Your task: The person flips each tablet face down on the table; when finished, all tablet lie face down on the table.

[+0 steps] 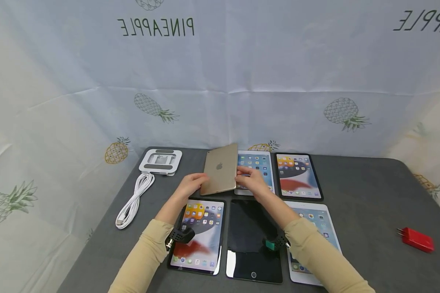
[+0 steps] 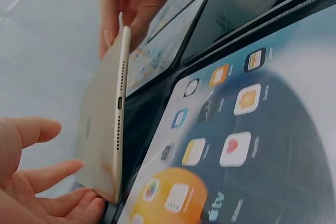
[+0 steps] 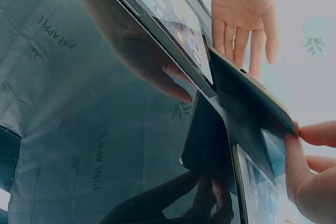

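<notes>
Tilting gold tablet [image 1: 220, 169] on edge, right hand [image 1: 252, 182] fingers pinching it, left hand [image 1: 190, 184] fingers straight behind it

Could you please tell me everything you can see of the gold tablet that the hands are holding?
The gold tablet is thin, metal-looking and matte, with an apple logo on its back, which faces the camera. Its edge shows a port and rows of small holes. It stands tilted above the grey table, the left hand supporting one side, the right hand pinching the other.
</notes>
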`<state>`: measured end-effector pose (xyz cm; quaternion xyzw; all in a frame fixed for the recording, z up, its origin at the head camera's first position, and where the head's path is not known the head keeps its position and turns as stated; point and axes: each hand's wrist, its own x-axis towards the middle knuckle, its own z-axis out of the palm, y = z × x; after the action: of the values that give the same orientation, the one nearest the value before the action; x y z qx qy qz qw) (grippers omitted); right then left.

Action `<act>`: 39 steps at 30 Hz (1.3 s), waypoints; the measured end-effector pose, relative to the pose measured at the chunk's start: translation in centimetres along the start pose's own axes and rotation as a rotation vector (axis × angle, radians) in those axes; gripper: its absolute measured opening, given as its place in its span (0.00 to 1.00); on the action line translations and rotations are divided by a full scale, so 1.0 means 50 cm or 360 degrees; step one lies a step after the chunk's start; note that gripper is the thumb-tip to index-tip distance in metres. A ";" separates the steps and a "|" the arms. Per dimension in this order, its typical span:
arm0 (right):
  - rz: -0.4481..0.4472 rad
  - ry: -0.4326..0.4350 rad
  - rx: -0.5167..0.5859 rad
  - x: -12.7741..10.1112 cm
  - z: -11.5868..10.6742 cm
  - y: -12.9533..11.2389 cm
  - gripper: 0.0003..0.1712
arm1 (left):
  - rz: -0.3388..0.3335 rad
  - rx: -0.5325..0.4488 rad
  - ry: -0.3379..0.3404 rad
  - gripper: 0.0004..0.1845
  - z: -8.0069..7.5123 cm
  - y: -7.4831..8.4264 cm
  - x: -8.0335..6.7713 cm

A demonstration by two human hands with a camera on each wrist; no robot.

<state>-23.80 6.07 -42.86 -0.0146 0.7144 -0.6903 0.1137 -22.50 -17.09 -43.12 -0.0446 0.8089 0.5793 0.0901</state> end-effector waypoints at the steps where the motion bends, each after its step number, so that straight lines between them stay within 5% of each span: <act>1: 0.0000 -0.0001 -0.0016 0.001 0.002 0.001 0.30 | -0.0003 0.0004 0.0004 0.24 -0.002 -0.001 0.000; 12: 0.0032 0.0061 -0.0136 0.006 0.032 0.004 0.27 | 0.0009 0.0005 0.0033 0.24 -0.027 0.008 -0.019; 39: 0.0044 -0.0152 -0.0278 -0.007 0.057 0.003 0.33 | -0.0006 0.0045 0.0118 0.24 -0.044 -0.011 -0.008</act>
<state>-22.95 3.34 -43.00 -0.0474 0.7658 -0.6221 0.1556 -22.23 -19.36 -42.87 -0.0663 0.8197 0.5656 0.0618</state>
